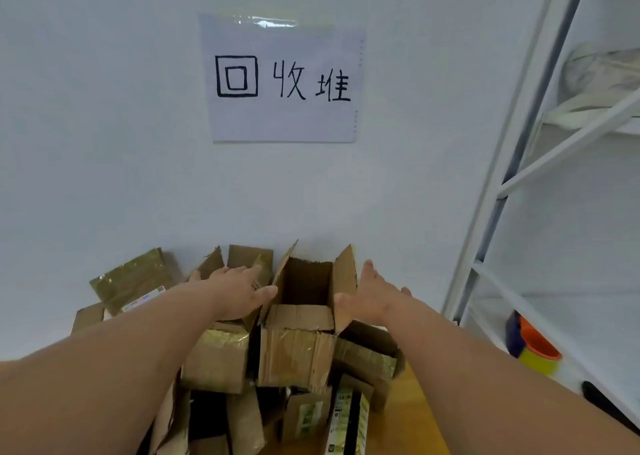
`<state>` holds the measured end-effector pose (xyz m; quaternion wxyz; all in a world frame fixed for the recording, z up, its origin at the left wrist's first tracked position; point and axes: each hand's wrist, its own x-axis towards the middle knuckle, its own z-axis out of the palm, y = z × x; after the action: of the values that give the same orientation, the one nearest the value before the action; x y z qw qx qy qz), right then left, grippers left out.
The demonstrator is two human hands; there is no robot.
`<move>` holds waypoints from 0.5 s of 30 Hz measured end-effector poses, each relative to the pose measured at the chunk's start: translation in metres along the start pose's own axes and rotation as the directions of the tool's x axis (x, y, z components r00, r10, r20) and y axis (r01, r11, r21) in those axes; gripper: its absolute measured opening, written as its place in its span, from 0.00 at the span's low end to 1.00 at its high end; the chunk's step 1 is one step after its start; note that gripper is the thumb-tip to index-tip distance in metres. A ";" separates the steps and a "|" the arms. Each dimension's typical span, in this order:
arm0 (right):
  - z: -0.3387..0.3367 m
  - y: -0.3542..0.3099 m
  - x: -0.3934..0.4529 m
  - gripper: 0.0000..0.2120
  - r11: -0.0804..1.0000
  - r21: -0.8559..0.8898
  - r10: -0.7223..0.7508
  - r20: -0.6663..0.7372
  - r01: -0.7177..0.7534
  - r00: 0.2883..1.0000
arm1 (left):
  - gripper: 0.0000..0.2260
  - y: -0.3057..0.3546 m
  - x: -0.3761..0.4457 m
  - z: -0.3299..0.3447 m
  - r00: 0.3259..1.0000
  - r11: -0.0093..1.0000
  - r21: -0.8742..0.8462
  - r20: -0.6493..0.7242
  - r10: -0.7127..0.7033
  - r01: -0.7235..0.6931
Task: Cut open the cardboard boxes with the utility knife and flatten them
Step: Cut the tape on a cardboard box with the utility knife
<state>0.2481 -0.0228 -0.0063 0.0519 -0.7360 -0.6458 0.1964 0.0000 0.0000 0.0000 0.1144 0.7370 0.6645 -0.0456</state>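
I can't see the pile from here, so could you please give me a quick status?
Left hand and right hand open, flanking the open box atop the pile. Flaps up, not flattened. No utility knife in view.

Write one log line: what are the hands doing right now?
left hand: open, beside open box | right hand: open, at its right flap | knife: not in view | box: not flattened

Boxes [277, 368] are piled against the wall [104, 143], below a sign [282, 80]; a shelf [540, 177] stands to their right.
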 end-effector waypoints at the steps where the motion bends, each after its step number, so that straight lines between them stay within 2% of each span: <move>1: 0.003 0.001 0.003 0.44 0.998 0.065 0.011 0.000 -0.011 1.000 | 0.34 0.001 0.000 0.002 1.000 1.000 0.000 0.004 0.007 -0.007; 5: 0.010 0.002 0.009 0.42 0.967 0.250 0.052 -0.010 -0.048 0.999 | 0.34 0.004 0.010 0.020 1.000 1.000 -0.010 0.011 0.011 -0.011; 7: 0.015 0.002 0.009 0.31 0.956 0.293 0.037 -0.028 -0.027 0.999 | 0.31 0.007 0.012 0.028 1.000 1.000 -0.010 -0.003 0.000 -0.001; 9: 0.020 0.005 0.012 0.22 0.936 0.351 0.025 -0.037 -0.011 0.999 | 0.24 0.010 0.015 0.034 0.999 1.000 -0.001 -0.037 -0.012 0.012; 12: 0.031 0.008 0.016 0.25 0.868 0.497 0.021 -0.034 -0.001 0.999 | 0.13 0.013 0.016 0.042 0.995 0.999 0.039 -0.102 -0.018 0.022; 15: 0.037 0.006 0.014 0.29 0.781 0.624 0.011 -0.043 0.018 0.999 | 0.16 0.019 0.015 0.047 0.985 0.998 0.056 -0.173 -0.030 0.041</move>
<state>0.2418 -0.0172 -0.0452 0.3072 -0.6802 -0.5446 0.3825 0.0242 0.0023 -0.0470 0.0342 0.7293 0.6833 -0.0035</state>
